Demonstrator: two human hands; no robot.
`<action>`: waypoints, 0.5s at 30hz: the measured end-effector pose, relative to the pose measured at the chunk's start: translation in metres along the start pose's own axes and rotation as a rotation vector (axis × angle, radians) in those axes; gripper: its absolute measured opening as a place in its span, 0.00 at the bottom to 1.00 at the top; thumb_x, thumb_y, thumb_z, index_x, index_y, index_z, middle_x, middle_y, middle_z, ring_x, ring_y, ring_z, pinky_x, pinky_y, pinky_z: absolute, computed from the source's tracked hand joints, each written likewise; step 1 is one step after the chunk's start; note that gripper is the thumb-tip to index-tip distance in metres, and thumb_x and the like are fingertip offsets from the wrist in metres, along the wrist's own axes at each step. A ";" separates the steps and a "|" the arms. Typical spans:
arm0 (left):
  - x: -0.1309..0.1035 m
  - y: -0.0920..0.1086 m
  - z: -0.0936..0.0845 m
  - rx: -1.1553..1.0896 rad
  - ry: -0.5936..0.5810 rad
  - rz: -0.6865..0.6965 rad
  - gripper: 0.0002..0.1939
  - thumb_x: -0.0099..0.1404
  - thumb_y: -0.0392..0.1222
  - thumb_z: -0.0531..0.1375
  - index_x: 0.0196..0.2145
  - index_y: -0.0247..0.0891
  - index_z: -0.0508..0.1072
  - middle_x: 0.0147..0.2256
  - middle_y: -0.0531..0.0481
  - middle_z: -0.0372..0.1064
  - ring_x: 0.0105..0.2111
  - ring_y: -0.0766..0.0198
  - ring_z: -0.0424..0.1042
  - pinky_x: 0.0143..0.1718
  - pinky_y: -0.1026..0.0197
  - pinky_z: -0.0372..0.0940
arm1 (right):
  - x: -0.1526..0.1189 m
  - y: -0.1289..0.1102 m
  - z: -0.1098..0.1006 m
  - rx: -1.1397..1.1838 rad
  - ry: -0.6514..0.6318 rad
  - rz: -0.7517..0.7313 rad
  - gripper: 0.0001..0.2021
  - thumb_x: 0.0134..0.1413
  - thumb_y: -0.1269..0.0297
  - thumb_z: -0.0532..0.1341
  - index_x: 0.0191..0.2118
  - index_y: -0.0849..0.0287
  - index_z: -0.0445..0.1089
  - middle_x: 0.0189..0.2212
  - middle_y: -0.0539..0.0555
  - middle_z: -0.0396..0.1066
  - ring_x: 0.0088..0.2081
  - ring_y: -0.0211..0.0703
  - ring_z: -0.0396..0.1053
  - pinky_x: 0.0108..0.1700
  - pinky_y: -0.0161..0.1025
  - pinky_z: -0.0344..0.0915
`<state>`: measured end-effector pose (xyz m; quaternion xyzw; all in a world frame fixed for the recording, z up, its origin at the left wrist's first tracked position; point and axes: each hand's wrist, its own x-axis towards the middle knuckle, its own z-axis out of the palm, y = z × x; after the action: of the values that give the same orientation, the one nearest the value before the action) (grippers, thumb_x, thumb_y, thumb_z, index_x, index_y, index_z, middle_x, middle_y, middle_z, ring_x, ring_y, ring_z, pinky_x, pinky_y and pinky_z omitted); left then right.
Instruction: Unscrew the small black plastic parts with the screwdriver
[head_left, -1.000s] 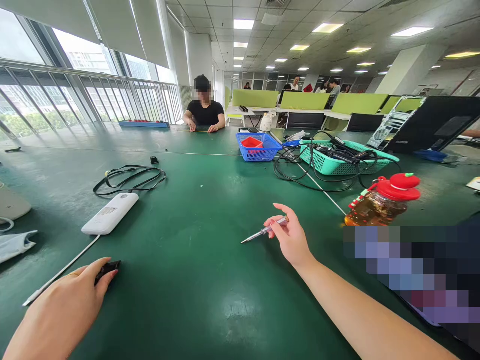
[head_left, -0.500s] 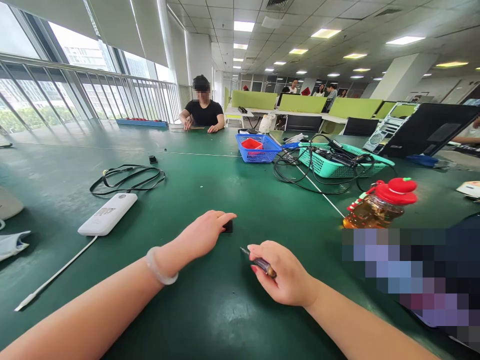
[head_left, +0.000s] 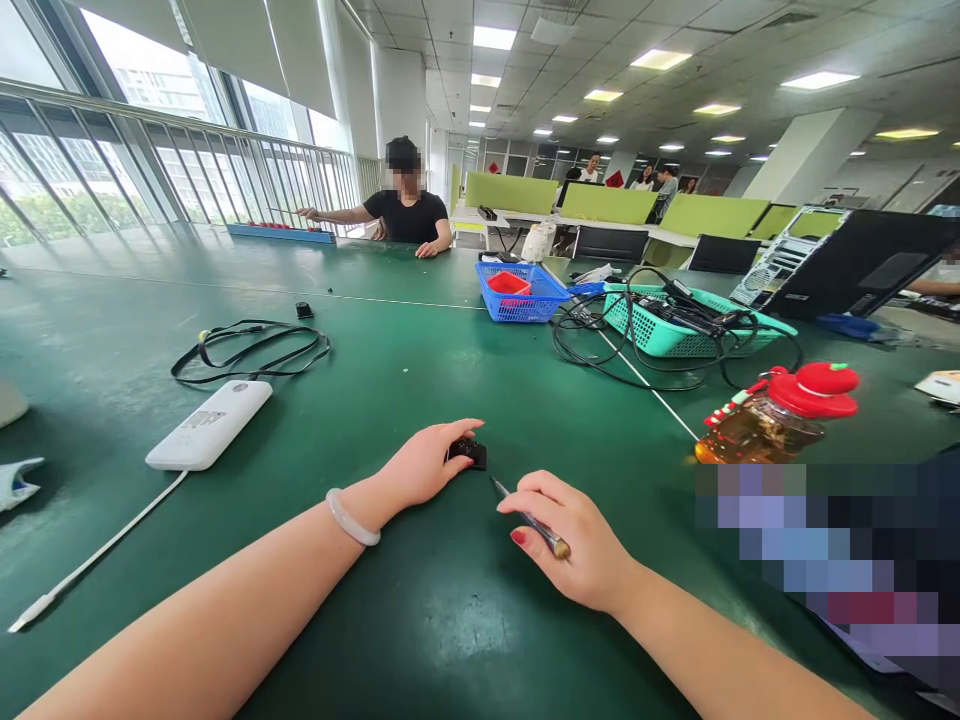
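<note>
My left hand (head_left: 421,462) rests on the green table with its thumb and fingers around a small black block (head_left: 472,455); part of the block is hidden by the fingers. A white bangle (head_left: 351,520) circles that wrist. Closer to me and to the right, my right hand (head_left: 577,545) grips a small screwdriver (head_left: 538,525) with a dark handle and a brownish end. Its thin tip points up and left toward the block, a short gap away from it.
To the left lie a white power bank (head_left: 214,425) with a white cable and a looped black cable (head_left: 251,350). Farther back stand a blue basket (head_left: 525,305) and a green basket (head_left: 660,340) of cables. A red-lidded bottle (head_left: 784,420) is at right. Across the table sits a person (head_left: 409,215).
My left hand has shifted slightly right, and more of the black block shows. The screwdriver in my right hand has turned a little. The person opposite has stretched an arm toward the blue tray.
</note>
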<state>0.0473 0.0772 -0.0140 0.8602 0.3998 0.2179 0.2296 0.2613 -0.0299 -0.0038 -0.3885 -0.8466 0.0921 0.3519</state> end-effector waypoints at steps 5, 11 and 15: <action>0.000 -0.001 0.001 0.014 -0.018 -0.036 0.26 0.64 0.40 0.59 0.60 0.47 0.62 0.49 0.48 0.73 0.48 0.56 0.71 0.53 0.52 0.65 | 0.001 -0.001 -0.003 -0.103 0.117 0.042 0.22 0.67 0.48 0.46 0.39 0.59 0.70 0.31 0.55 0.68 0.30 0.41 0.66 0.32 0.38 0.63; -0.001 -0.004 0.004 0.033 0.008 -0.038 0.27 0.63 0.40 0.60 0.60 0.46 0.62 0.48 0.47 0.73 0.49 0.55 0.70 0.53 0.52 0.64 | 0.001 -0.002 -0.003 -0.132 0.132 -0.084 0.26 0.67 0.45 0.43 0.35 0.57 0.68 0.22 0.49 0.67 0.24 0.38 0.61 0.42 0.44 0.64; -0.001 -0.002 0.001 0.046 0.014 -0.049 0.27 0.62 0.41 0.61 0.59 0.44 0.64 0.48 0.47 0.73 0.50 0.55 0.69 0.54 0.51 0.64 | 0.001 -0.004 -0.001 -0.201 0.118 -0.191 0.10 0.65 0.60 0.53 0.37 0.56 0.69 0.24 0.47 0.68 0.26 0.37 0.64 0.51 0.47 0.61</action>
<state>0.0464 0.0776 -0.0165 0.8535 0.4274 0.2092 0.2123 0.2591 -0.0320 -0.0010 -0.3443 -0.8625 -0.0498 0.3675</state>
